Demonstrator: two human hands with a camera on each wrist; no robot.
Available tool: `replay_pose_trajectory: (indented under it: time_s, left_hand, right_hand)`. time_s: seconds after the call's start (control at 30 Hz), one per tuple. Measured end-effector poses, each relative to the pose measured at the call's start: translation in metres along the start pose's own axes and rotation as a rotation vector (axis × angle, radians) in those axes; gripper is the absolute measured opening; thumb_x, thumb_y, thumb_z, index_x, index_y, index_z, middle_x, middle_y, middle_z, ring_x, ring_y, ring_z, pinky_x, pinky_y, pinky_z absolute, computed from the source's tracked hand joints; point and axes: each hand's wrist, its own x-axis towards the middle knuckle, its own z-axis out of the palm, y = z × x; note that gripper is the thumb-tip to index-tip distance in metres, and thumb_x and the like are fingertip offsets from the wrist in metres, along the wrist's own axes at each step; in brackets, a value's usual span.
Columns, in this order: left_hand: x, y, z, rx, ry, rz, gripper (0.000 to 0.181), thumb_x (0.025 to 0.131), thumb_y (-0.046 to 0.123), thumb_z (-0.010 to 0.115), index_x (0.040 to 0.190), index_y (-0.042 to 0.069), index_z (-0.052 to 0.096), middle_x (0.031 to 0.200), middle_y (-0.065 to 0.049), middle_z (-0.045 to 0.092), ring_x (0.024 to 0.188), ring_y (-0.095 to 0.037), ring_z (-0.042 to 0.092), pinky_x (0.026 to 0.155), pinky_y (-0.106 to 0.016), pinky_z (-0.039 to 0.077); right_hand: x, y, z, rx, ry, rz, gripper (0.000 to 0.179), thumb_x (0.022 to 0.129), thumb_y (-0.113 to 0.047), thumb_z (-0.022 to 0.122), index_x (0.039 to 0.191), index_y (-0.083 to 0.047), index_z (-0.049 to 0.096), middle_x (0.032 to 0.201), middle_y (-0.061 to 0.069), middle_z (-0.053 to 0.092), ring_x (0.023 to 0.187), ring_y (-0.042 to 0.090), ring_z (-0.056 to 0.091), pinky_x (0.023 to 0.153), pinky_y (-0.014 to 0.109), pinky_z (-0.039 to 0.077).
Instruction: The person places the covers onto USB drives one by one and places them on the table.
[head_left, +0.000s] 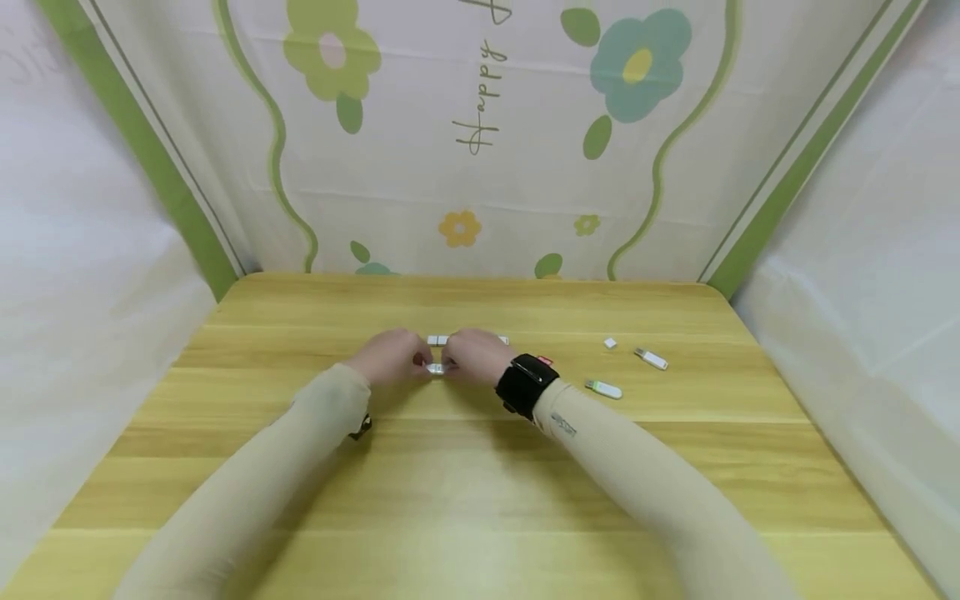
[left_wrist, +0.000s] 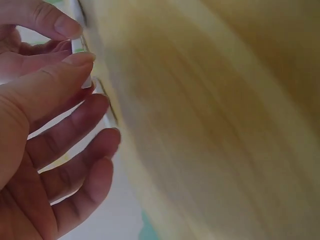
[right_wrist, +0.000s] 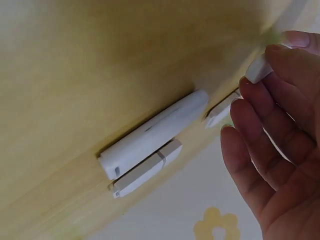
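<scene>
Both hands meet over the table around a small white USB stick with a green accent (head_left: 436,368). My left hand (head_left: 390,357) pinches one end between thumb and index finger; its other fingers curve loosely in the left wrist view. My right hand (head_left: 480,354) pinches the opposite end, where a white end piece (right_wrist: 258,69) sticks out from its fingertips in the right wrist view. Fingers hide much of the stick. Just beyond the hands, white capped USB sticks (head_left: 437,340) lie in a row, partly covered by the right hand.
To the right lie a loose white cap (head_left: 611,342), an uncapped white USB stick (head_left: 651,359) and a white-and-green one (head_left: 604,389). A small red item (head_left: 545,360) shows beside the black wristband (head_left: 527,384). A flowered curtain (head_left: 480,192) hangs behind the wooden table (head_left: 450,500).
</scene>
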Motion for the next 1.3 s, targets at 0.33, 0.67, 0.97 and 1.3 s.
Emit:
replay_pose_trajectory:
  time_s: [0.33,0.67,0.97,1.3]
  left_hand:
    - [0.012,-0.011,-0.001,-0.028,-0.035,-0.06,0.006,0.083,0.017,0.081,0.087,0.012,0.079,0.086,0.005,0.072,0.079,-0.013,0.065,0.077,-0.035,0.055]
    - [0.013,0.001,-0.009,-0.034,-0.034,-0.213,0.01,0.076,0.018,0.087,0.073,0.015,0.078,0.079,0.006,0.071,0.073,-0.014,0.063,0.075,-0.035,0.055]
    - [0.015,-0.003,-0.001,-0.073,-0.019,-0.259,0.012,0.074,0.022,0.089,0.072,0.017,0.078,0.078,0.008,0.071,0.074,-0.014,0.062,0.076,-0.035,0.054]
    - [0.015,0.002,-0.002,-0.06,0.007,-0.26,0.011,0.075,0.024,0.087,0.075,0.017,0.079,0.079,0.007,0.072,0.076,-0.013,0.063,0.078,-0.035,0.054]
  right_hand:
    - [0.023,0.003,0.008,-0.064,-0.036,0.062,0.036,0.086,-0.007,0.069,0.058,-0.016,0.049,0.053,-0.008,0.04,0.05,0.008,0.035,0.048,0.022,0.032]
    - [0.028,-0.016,0.007,-0.176,-0.009,0.168,0.005,0.088,-0.005,0.069,0.09,-0.008,0.067,0.086,0.002,0.066,0.075,0.015,0.06,0.067,0.029,0.054]
    - [0.023,-0.013,0.005,-0.066,-0.008,0.198,0.013,0.079,-0.002,0.078,0.078,-0.01,0.066,0.072,-0.004,0.062,0.066,0.012,0.055,0.062,0.024,0.05]
    - [0.023,-0.009,0.009,-0.117,-0.016,0.221,0.016,0.087,-0.007,0.07,0.073,-0.01,0.063,0.066,-0.003,0.055,0.066,0.015,0.05,0.063,0.03,0.047]
